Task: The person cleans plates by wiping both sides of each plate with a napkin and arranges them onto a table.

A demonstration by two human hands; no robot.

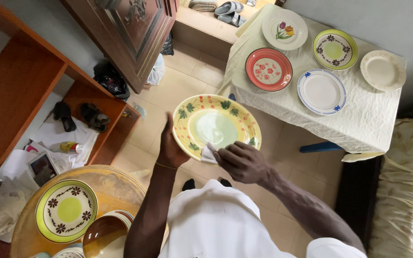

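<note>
Plate (216, 126), yellow-rimmed with red cherries and green leaves, is held up in front of the person's chest, above the tiled floor (187, 86) and tilted slightly toward the camera. The left hand (170, 145) grips its near-left rim, fingers curled underneath and thumb over the edge. The right hand (242, 162) is closed round a small white cloth (209, 154), pinching it against the plate's near rim, just beside the pale green centre.

Judging by the cloth on the surface, the step in hand is wiping the plate, with the work now at the lower edge. A next stroke would call for a firm left-hand grip while the cloth sweeps round the rim or across the centre, and for keeping the plate from tipping, since it hangs over hard tile.

On the desk (359, 119), covered with a crumpled cream sheet, five plates lie apart from one another: a white one with a tulip (284, 28), a red one (268, 69), a green-and-yellow one (335, 48), a blue-rimmed white one (321, 91) and a plain cream one (382, 70). At lower left a round wooden table (115, 184) carries another green-and-yellow plate (66, 210) and a brown bowl (103, 236). Orange shelves (20, 81) with clutter stand at the left, and a bed (407, 191) at the right.
</note>
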